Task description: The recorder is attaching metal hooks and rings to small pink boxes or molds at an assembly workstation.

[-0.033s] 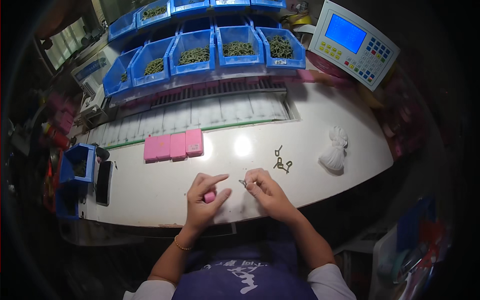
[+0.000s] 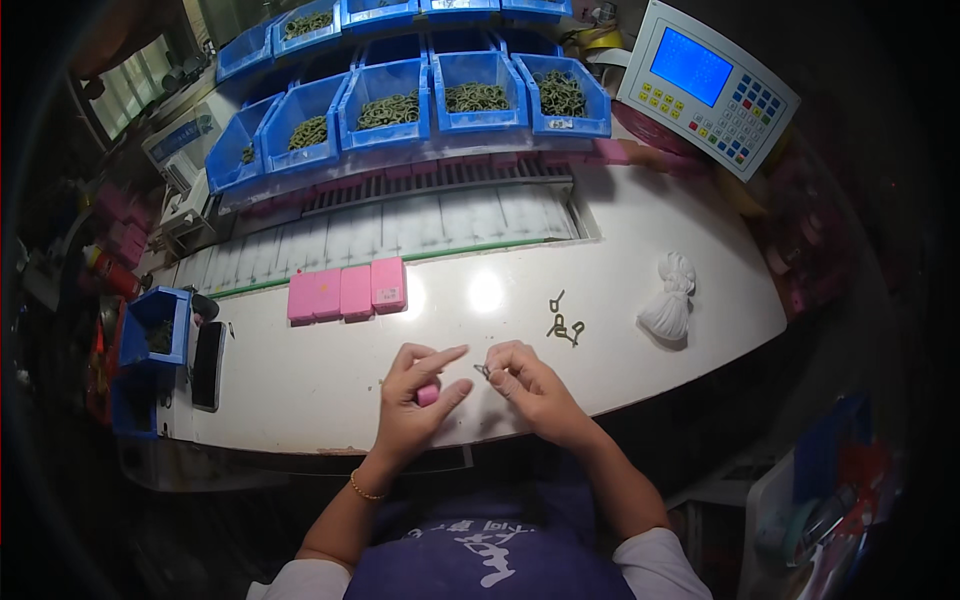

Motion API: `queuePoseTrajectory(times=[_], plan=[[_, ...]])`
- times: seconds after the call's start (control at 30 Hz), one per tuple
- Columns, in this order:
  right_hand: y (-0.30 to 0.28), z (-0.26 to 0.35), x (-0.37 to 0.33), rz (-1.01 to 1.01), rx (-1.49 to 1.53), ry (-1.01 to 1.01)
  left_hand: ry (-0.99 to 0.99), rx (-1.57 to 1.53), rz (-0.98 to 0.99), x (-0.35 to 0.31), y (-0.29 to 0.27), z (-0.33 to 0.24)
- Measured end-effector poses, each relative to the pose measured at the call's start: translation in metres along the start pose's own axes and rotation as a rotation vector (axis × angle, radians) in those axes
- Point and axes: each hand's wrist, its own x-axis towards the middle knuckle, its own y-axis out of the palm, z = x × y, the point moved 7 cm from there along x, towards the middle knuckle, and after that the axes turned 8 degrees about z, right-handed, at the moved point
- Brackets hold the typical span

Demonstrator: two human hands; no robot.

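Observation:
My left hand [image 2: 413, 392] curls its lower fingers around a small pink block [image 2: 428, 395]. Its index finger and thumb stretch apart toward my right hand. My right hand [image 2: 528, 384] pinches a small dark looped metal piece [image 2: 482, 371] that sticks out from the fingertips, just off my left fingers. The rest of that piece is hidden by the fingers. Several olive-green looped metal pieces [image 2: 560, 325] lie on the white table beyond my right hand. Specks dot the tabletop around both hands.
Pink blocks [image 2: 340, 292] stand in a row behind my left hand. Farther back are blue bins [image 2: 385, 105] of green pieces. A phone [image 2: 207, 365] and a blue bin [image 2: 155, 330] sit left. At right are a tied white bag [image 2: 670, 300] and a keypad panel [image 2: 705, 85].
My left hand, with the pink block in it, has shifted slightly right toward my right hand. The metal piece in my right fingers has moved slightly left and nearer me.

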Motion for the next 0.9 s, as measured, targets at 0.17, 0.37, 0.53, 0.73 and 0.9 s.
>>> queuePoseTrajectory(times=[0.17, 0.37, 0.53, 0.73, 0.9], plan=[[0.012, -0.007, -0.005, 0.096, 0.235, 0.061, 0.002, 0.010, 0.095, 0.006, 0.012, -0.003], [0.013, 0.001, -0.011, 0.096, 0.233, -0.025, 0.105, 0.162, 0.004, 0.001, 0.013, -0.013], [0.025, 0.015, -0.025, 0.164, 0.670, 0.033, 0.024, 0.183, -0.143, -0.002, 0.006, -0.021], [0.040, 0.011, -0.025, 0.300, 0.809, 0.205, 0.120, 0.179, -0.209, -0.007, -0.004, -0.034], [0.049, 0.017, -0.036, 0.631, 0.878, 0.335, 0.181, 0.138, -0.124, -0.010, 0.007, -0.029]])
